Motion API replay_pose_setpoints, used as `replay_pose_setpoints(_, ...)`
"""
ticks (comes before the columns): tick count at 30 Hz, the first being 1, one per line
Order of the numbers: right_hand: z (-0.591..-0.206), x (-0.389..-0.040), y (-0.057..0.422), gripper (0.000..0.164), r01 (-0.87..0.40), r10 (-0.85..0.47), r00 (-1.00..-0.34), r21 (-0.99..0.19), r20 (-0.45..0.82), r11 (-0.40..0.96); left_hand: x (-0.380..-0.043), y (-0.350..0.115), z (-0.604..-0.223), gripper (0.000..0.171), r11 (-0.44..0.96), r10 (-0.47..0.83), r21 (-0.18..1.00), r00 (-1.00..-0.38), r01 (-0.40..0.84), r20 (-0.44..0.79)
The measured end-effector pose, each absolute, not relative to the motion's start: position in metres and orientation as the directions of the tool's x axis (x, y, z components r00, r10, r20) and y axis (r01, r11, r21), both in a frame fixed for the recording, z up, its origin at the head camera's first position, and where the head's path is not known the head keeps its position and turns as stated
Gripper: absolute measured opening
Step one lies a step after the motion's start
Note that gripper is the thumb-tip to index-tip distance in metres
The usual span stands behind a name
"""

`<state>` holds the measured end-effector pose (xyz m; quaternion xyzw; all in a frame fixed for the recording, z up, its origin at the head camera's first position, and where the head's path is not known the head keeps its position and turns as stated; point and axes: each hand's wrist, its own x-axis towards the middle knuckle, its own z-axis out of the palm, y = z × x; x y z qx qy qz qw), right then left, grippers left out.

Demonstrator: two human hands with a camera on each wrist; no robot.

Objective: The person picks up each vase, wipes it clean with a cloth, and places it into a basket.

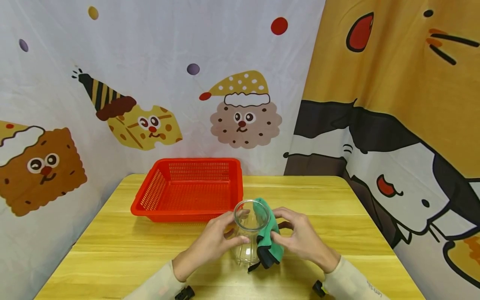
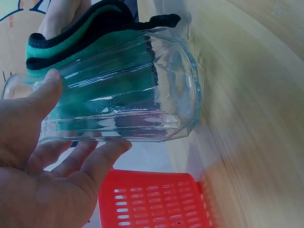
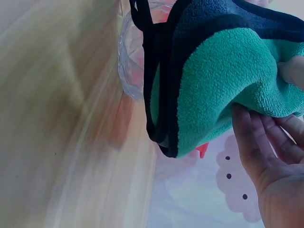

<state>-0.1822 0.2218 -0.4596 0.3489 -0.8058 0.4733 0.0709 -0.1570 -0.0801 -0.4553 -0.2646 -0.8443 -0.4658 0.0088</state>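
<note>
A clear glass jar [image 1: 247, 250] with a wide round mouth stands near the front middle of the table. My left hand [image 1: 215, 239] holds its left side, thumb in front and fingers behind, as the left wrist view of the jar [image 2: 128, 104] also shows. Against the jar's right side lies a green cloth [image 1: 275, 246] with black edging and a dark blue reverse. My right hand [image 1: 300, 237] pinches the folded cloth [image 3: 223, 71] between thumb and fingers and holds it at the glass. In the right wrist view the cloth hides most of the jar [image 3: 133, 57].
A red plastic basket [image 1: 195, 218] with slotted walls sits at the back left of the wooden table [image 1: 322, 196], just behind my left hand. A printed curtain [image 1: 150, 50] hangs along the table's back and sides.
</note>
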Motion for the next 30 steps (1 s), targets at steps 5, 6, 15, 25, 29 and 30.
replay_pose_setpoints(5,-0.4557,-0.1835,0.2218,0.047,-0.644,-0.519,-0.737,-0.685,0.434,0.341,-0.1574,-0.0806,-0.4551,0.071,0.416,0.439,0.788,-0.859,0.454,0.264)
replay_pose_setpoints(6,-0.4549,-0.1835,0.2219,0.047,-0.645,-0.524,-0.735,-0.681,0.430,0.347,-0.1575,-0.0807,-0.4550,0.071,0.414,0.439,0.788,-0.858,0.456,0.265)
replay_pose_setpoints(15,-0.4538,-0.1849,0.2235,0.048,-0.654,-0.563,-0.726,-0.649,0.394,0.388,-0.1577,-0.0812,-0.4535,0.072,0.427,0.439,0.776,-0.857,0.465,0.271)
replay_pose_setpoints(25,-0.4600,-0.1859,0.2269,0.041,-0.654,-0.613,-0.717,-0.626,0.333,0.424,-0.1573,-0.0805,-0.4568,0.073,0.436,0.433,0.777,-0.863,0.453,0.260)
replay_pose_setpoints(29,-0.4617,-0.1871,0.2275,0.038,-0.633,-0.621,-0.727,-0.635,0.293,0.442,-0.1571,-0.0802,-0.4569,0.072,0.440,0.428,0.779,-0.866,0.448,0.256)
replay_pose_setpoints(30,-0.4620,-0.1872,0.2276,0.037,-0.626,-0.622,-0.731,-0.639,0.281,0.447,-0.1570,-0.0801,-0.4569,0.072,0.440,0.428,0.779,-0.867,0.446,0.255)
